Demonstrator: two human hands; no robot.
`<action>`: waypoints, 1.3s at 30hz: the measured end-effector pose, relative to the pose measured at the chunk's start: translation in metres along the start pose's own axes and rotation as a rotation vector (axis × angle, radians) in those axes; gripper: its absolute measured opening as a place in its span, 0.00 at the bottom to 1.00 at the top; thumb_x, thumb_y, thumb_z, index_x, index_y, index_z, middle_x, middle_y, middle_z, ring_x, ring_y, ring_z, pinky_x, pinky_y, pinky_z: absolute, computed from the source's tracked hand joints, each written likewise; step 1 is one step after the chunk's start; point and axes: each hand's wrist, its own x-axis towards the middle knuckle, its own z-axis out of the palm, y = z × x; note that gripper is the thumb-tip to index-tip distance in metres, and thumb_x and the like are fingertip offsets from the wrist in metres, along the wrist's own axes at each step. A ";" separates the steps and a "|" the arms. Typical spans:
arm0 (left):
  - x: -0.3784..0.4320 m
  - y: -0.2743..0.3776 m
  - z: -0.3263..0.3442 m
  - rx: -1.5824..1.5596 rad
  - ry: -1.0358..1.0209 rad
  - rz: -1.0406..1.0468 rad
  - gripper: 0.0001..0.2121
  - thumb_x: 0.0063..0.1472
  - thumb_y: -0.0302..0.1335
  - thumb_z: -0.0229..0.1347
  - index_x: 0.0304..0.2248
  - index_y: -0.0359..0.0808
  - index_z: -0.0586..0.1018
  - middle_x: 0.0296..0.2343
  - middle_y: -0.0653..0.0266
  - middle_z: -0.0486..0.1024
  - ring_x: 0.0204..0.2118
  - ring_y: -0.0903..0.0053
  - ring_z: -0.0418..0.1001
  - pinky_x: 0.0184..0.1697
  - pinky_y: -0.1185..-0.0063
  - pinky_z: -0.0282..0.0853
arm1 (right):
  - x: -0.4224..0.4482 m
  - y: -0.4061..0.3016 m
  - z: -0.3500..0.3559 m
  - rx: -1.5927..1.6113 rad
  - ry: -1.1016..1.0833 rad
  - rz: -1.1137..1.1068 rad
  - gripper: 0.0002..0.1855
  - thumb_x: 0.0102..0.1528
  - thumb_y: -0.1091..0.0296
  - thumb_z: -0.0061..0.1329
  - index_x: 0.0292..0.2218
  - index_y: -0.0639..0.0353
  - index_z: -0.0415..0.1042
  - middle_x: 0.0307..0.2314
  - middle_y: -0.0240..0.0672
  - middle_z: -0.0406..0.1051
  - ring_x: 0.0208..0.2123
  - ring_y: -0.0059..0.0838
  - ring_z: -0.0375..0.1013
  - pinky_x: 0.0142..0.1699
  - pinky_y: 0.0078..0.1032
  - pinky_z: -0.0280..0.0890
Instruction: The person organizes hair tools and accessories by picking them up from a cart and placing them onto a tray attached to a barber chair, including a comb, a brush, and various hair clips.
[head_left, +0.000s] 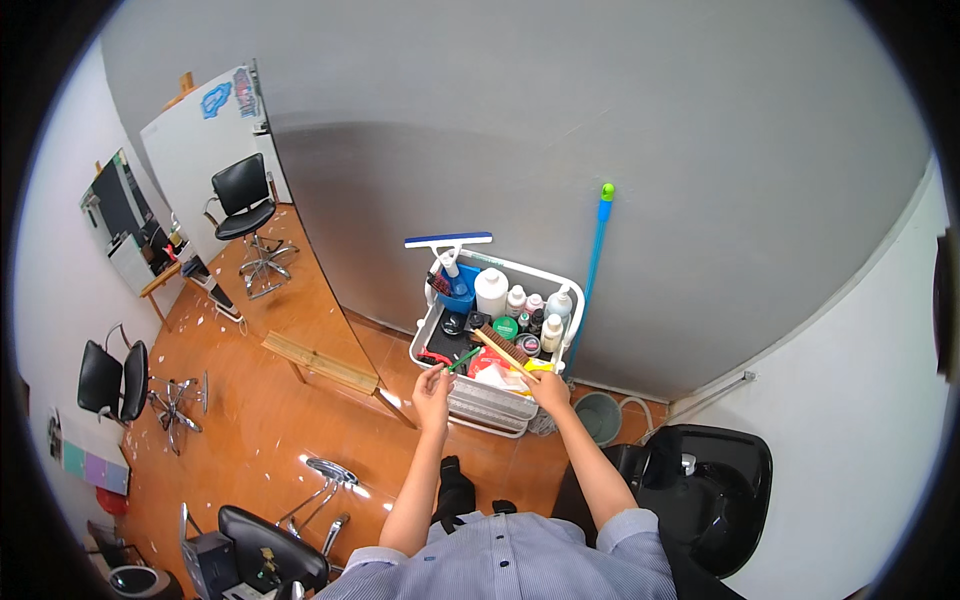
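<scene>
Over the near edge of a white trolley (574, 281), my left hand (433, 390) pinches a thin green stick-like tool (465, 358). My right hand (550, 390) grips the handle end of a wooden brush with brown bristles (502, 346), which slants up to the left over the trolley. In the top tray stand a large white bottle (491, 292), several smaller bottles, a green-lidded jar (505, 328) and a blue container (459, 292). A red packet (484, 360) lies near the front, and a blue-and-white squeegee (448, 240) rises at the back left.
A blue pole (596, 255) leans on the grey wall behind a bucket (598, 418). A black wash basin (720, 495) is at my right. On the left are a tall mirror (300, 270), a wooden ledge (322, 364) and black salon chairs (270, 551). White scraps dot the orange floor.
</scene>
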 end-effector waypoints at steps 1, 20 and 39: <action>0.007 0.000 -0.002 0.008 -0.014 -0.029 0.13 0.55 0.27 0.52 0.39 0.30 0.68 0.32 0.61 0.71 0.35 0.77 0.72 0.35 0.86 0.65 | 0.007 0.003 0.008 -0.035 0.023 -0.012 0.14 0.49 0.55 0.46 0.34 0.50 0.74 0.24 0.40 0.71 0.30 0.39 0.71 0.34 0.35 0.64; 0.120 -0.015 -0.007 0.154 -0.330 -0.327 0.12 0.55 0.29 0.52 0.38 0.34 0.70 0.30 0.66 0.72 0.31 0.81 0.73 0.30 0.89 0.64 | 0.048 0.013 0.065 -0.301 0.354 -0.063 0.17 0.44 0.65 0.49 0.39 0.48 0.70 0.36 0.32 0.63 0.43 0.32 0.60 0.46 0.40 0.54; 0.223 -0.068 -0.083 0.434 -0.497 -0.108 0.07 0.54 0.25 0.52 0.34 0.33 0.75 0.26 0.65 0.74 0.29 0.80 0.71 0.32 0.84 0.66 | 0.130 -0.109 0.148 -0.116 0.239 -0.517 0.06 0.44 0.66 0.50 0.27 0.54 0.73 0.24 0.29 0.69 0.31 0.31 0.67 0.34 0.29 0.62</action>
